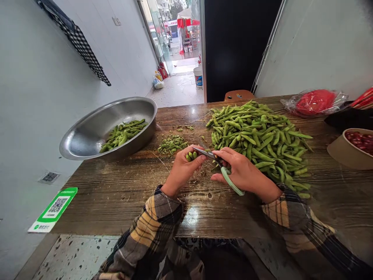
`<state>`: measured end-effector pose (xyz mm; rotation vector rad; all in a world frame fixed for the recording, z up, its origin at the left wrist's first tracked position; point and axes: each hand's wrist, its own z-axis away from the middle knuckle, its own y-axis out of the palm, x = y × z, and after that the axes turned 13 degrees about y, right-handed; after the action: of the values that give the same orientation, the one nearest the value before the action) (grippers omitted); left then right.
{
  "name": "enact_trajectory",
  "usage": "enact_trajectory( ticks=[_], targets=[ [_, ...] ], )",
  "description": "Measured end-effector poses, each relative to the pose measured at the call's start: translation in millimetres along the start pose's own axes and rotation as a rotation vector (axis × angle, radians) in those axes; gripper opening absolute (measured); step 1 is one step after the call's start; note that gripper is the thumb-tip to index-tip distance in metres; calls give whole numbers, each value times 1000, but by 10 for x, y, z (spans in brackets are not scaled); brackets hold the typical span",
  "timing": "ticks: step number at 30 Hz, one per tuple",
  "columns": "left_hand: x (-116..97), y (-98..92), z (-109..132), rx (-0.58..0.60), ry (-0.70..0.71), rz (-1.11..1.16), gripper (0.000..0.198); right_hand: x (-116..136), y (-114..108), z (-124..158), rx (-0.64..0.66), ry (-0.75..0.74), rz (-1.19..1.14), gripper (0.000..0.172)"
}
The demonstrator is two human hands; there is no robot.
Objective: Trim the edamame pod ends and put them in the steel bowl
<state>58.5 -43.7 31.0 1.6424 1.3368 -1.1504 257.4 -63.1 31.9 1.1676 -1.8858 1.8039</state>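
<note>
My left hand point(184, 169) is closed around a few green edamame pods point(191, 156), their ends showing between the fingers. In my right hand point(239, 171) is a pair of scissors point(230, 181) with pale green handles, the blades pointing left and reaching the fingertips of my left hand. A large heap of edamame pods point(259, 136) lies just beyond and to the right of my right hand. Beyond my left hand is a small pile of cut pod tips point(172, 144). More pods point(124, 134) rest inside a metal basin point(84, 125) at the left.
The wooden table point(116, 202) bears scattered trimmings. A paper bowl of dark red pieces point(338, 152) and a red item in clear plastic point(316, 102) stand at the right. A green QR card point(55, 208) is at the left edge. Past the table are a stool point(237, 95) and an open doorway.
</note>
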Motion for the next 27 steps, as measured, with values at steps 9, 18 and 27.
enact_trajectory(
  ticks=[9,18,27],
  targets=[
    [-26,-51,-32,37,-20,-121,23,-62,-18,-10,19,-40,74,47],
    [31,-116,-75,46,-44,-208,22,-75,-66,-58,69,-17,99,42],
    [19,-107,-90,88,-75,-128,19,-54,-108,-49,109,16,78,36]
  ],
)
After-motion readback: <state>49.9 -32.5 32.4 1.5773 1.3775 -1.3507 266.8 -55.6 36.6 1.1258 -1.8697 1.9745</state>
